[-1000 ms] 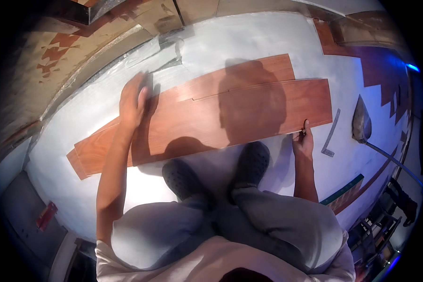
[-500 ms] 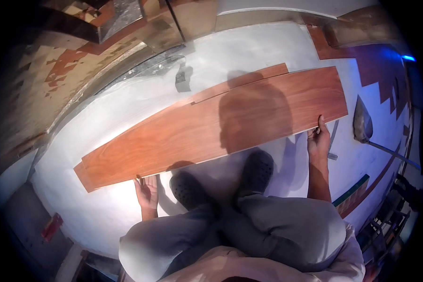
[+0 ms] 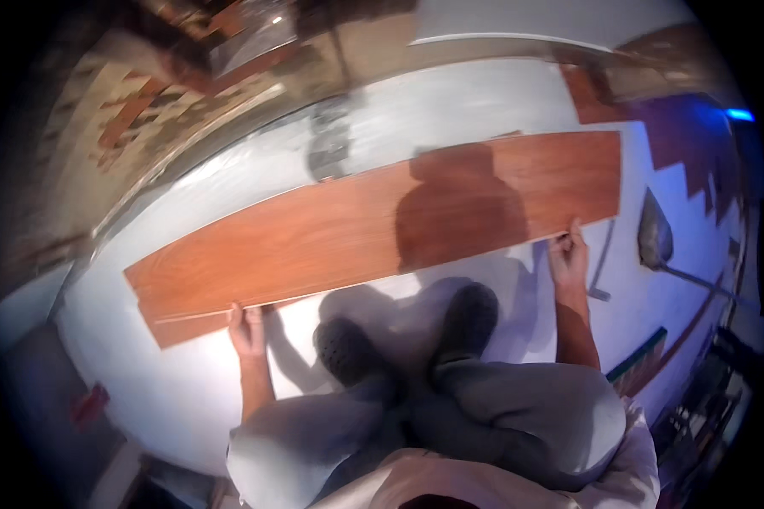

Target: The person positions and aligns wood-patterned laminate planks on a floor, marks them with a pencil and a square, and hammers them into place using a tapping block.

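A long reddish-brown wood-look plank (image 3: 331, 229) lies across the view in front of my feet, over another plank (image 3: 178, 332) whose edge shows at the lower left. My left hand (image 3: 244, 327) grips the top plank's near edge toward its left end, fingers curled at it. My right hand (image 3: 569, 250) holds the same edge near the right end, thumb up. Just right of that hand a grey metal square (image 3: 597, 293) lies on the white floor (image 3: 144, 382). My head's shadow falls on the plank.
My dark clogs (image 3: 463, 318) are below the plank. At right lie a long-handled metal scoop (image 3: 655, 233), a green-edged piece (image 3: 632, 360) and brown planks (image 3: 683, 140) in steps. A red object (image 3: 89, 407) sits at lower left. Worn tan surfaces border the far side.
My left hand has come from the plank's far side down to its near edge. The top plank has shifted left over the last half second, covering more of the plank beneath along the back.
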`<state>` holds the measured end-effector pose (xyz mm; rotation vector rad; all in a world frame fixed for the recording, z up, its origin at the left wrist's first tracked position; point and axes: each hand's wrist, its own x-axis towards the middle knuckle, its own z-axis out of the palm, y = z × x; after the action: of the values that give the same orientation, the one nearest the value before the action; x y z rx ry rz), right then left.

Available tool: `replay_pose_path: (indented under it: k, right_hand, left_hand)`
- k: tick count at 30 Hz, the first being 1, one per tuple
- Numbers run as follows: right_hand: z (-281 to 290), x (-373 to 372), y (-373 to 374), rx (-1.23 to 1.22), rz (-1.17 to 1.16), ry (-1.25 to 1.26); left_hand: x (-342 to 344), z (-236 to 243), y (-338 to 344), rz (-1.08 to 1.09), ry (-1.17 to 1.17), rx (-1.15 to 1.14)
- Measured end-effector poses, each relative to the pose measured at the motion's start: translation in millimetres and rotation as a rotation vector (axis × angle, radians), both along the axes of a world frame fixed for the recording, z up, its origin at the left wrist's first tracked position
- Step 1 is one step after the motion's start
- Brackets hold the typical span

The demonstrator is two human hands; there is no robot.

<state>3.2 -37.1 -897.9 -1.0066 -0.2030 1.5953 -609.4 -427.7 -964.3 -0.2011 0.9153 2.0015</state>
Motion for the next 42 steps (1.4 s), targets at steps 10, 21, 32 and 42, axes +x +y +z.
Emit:
replay_pose_path:
  k: [10, 21, 32, 42]
  right_hand:
    - [16.9, -73.9, 90.2, -0.074, -0.012, -0.163]
    - [-43.1, -101.5, 171.5, -0.233, -0.012, -0.799]
    - [-74.6, -94.0, 190.9, -0.194, 0.130, -1.296]
    - [-56.6, -110.9, 177.9, -0.109, 0.131, -1.030]
  left_hand:
    - [-24.8, 3.9, 106.5, -0.108, -0.150, 0.113]
    - [-13.4, -8.7, 143.2, -0.062, -0.295, 0.177]
    - [-6.0, -13.0, 167.9, -0.087, -0.222, 0.072]
    - [-15.1, -8.3, 178.4, -0.092, -0.291, 0.123]
